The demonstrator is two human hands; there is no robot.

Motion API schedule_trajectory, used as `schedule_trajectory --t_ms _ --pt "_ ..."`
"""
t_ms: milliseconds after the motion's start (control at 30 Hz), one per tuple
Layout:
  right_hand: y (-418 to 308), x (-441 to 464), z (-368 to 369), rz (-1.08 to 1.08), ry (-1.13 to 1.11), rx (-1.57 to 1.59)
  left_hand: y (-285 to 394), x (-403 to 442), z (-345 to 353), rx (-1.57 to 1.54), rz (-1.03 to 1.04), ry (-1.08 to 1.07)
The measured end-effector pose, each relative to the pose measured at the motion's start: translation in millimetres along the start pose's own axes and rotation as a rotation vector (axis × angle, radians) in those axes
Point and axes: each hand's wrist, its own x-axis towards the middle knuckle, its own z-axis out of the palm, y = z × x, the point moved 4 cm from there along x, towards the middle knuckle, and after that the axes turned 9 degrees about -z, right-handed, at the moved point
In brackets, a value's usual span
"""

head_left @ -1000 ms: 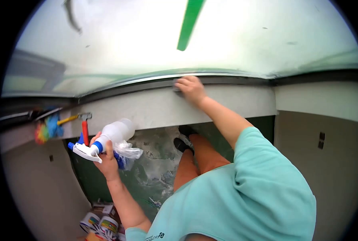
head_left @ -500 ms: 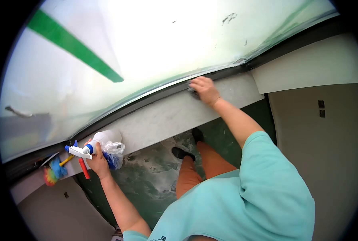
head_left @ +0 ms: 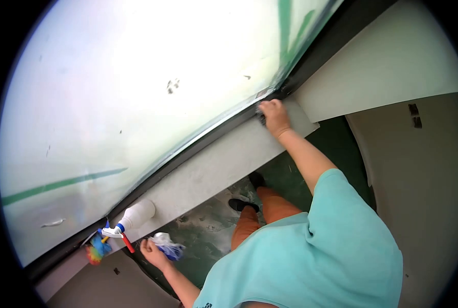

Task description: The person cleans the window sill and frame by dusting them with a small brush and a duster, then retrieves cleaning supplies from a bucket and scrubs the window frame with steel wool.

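My right hand (head_left: 276, 119) is closed on a dark grey scouring pad (head_left: 261, 116), pressed at the ledge beside the black window frame. Only the pad's edge shows past my fingers. A white spray bottle (head_left: 139, 214) with a blue collar and white trigger head stands on the ledge at the lower left. Apart from it, my left hand (head_left: 156, 255) is at the ledge's front edge with its fingers curled. A clear plastic bag (head_left: 167, 245) with something blue in it is at that hand, over the floor; the fingers' grip on it is partly hidden.
The pale ledge (head_left: 208, 159) runs below a large frosted window (head_left: 111, 92) with green stripes and dark marks. A rainbow duster (head_left: 96, 250) and a red-handled tool (head_left: 128, 243) lie by the bottle. White smears mark the green floor (head_left: 203, 226).
My left hand has let go of the spray bottle and drawn back with the plastic bag. My right hand has moved right along the ledge with the pad. The view has turned.
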Motion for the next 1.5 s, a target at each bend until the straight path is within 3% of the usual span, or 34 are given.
schedule_trajectory --t_ms 67,167,233,267,333,367,433,467,533,633,733,867,933,1067,1133,1267,1333,1500 --pt "38 2 -23 0.256 -0.049 -0.077 -8 -25 19 0.027 -0.008 -0.081" --pt "26 -1 -5 0.394 -0.039 -0.232 -6 -55 52 -0.01 -0.061 -0.204" --pt "-1 -9 -3 0.657 -0.139 0.206 11 -72 68 -0.011 -0.017 -0.267" --pt "-10 -22 -6 0.676 -0.122 0.218 23 -80 74 -0.022 0.014 -0.292" --pt "-33 -32 1 0.322 -0.283 0.254 44 -93 80 -0.06 0.026 -0.321" --pt "-27 -32 3 0.326 -0.266 0.261 50 -95 79 -0.01 0.058 -0.327" --pt "-14 -34 -7 0.508 0.081 0.429 65 -104 74 0.012 0.091 -0.329" --pt "-7 -31 -7 0.516 0.094 0.44 68 -105 70 0.019 0.108 -0.326" --pt "20 -27 -7 0.849 0.141 0.741 69 -107 60 0.1 0.15 -0.278" --pt "58 -35 -8 1.147 0.369 0.61 71 -115 49 0.114 0.147 -0.238" --pt "84 -35 9 1.239 0.278 0.497 68 -114 42 0.132 0.164 -0.223" --pt "101 -25 40 1.174 0.335 0.469 70 -103 43 0.101 0.202 -0.23" --pt "102 -28 39 1.369 0.624 0.855 83 -106 48 0.121 0.209 -0.23" --pt "85 -35 6 1.477 0.781 1.189 92 -105 54 0.125 0.224 -0.233" --pt "74 -42 18 1.577 0.916 1.577 91 -103 55 0.1 0.226 -0.236" --pt "60 -36 29 1.665 0.826 1.687 90 -97 51 0.086 0.258 -0.243" --pt "62 -25 29 1.591 0.925 1.742 93 -98 50 0.078 0.262 -0.237" --pt "68 -17 30 1.642 0.909 1.653 95 -97 45 0.111 0.262 -0.214"
